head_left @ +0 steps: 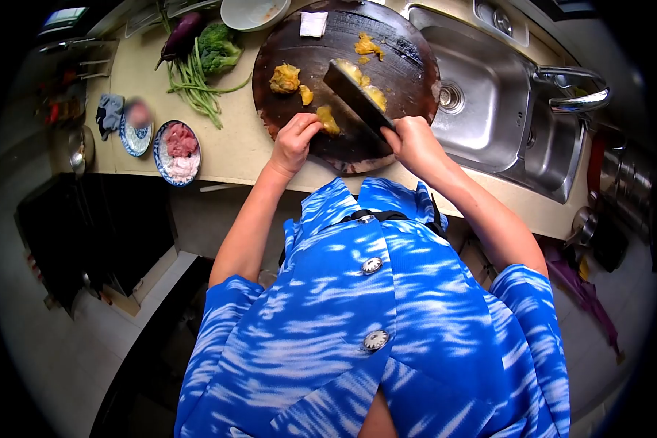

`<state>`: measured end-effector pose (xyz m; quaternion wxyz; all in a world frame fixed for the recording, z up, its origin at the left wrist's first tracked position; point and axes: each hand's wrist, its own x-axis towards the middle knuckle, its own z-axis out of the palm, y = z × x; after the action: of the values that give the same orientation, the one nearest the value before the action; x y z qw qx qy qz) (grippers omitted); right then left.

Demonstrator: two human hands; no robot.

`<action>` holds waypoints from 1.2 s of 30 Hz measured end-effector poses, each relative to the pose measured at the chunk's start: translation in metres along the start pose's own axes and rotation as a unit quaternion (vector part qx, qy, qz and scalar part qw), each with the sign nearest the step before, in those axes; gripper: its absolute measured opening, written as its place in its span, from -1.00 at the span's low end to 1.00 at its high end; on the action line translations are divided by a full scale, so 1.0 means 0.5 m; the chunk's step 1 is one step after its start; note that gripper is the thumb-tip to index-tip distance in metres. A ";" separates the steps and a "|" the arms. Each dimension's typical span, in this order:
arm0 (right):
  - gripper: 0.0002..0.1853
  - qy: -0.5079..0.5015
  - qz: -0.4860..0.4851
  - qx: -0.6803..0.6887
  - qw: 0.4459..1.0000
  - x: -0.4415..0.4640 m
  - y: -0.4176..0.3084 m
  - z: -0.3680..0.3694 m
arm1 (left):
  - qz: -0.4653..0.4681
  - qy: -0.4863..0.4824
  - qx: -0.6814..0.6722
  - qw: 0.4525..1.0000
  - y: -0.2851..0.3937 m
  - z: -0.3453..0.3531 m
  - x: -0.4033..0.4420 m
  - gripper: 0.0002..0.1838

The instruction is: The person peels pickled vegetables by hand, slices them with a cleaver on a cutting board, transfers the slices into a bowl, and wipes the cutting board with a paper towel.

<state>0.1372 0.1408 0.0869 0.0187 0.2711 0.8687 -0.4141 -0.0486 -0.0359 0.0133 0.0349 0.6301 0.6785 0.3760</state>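
On a round dark chopping board (270,109) lie yellow-orange pieces of food. My right hand (414,146) is wrapped round the handle of a cleaver (358,96), whose dark blade slants up and left over the board. Yellow slices (374,96) lie along the far side of the blade. At the board's near-left edge my left hand (296,143) is closed in a pinch, touching or beside a flat yellow piece (328,120). A larger yellow clump (285,79) sits at the left, and shredded bits (369,47) lie farther back.
A white block (313,24) is at the board's back. Left are green beans (194,86), broccoli (216,51), an eggplant (181,36), a bowl (252,11) and a plate of raw meat (177,152). Right is a steel sink (482,87) with a faucet (573,87).
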 end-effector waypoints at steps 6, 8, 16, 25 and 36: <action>-0.60 0.028 0.124 0.138 0.982 -0.016 0.030 0.007 | 0.004 -0.015 0.045 0.999 0.026 -0.031 0.012 -0.74; -0.59 0.044 0.138 0.153 0.978 -0.019 0.035 0.005 | -0.042 0.024 0.034 0.998 0.028 -0.030 0.025 -0.77; -0.59 0.083 0.158 0.232 0.956 -0.031 0.043 -0.016 | -0.076 -0.044 0.145 0.985 0.003 0.043 0.121 -0.77; -0.72 0.162 0.043 0.082 0.982 -0.056 0.056 -0.035 | -0.059 -0.073 0.176 0.980 -0.021 0.058 0.134 -0.92; -0.72 0.158 -0.198 -0.221 0.942 -0.095 0.082 -0.050 | -0.174 0.039 -0.038 0.983 -0.043 0.031 0.275 -0.86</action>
<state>0.2027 0.1583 0.0863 -0.1420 0.1445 0.9664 -0.1583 -0.0863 0.0943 0.0487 0.0974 0.4853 0.7639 0.4141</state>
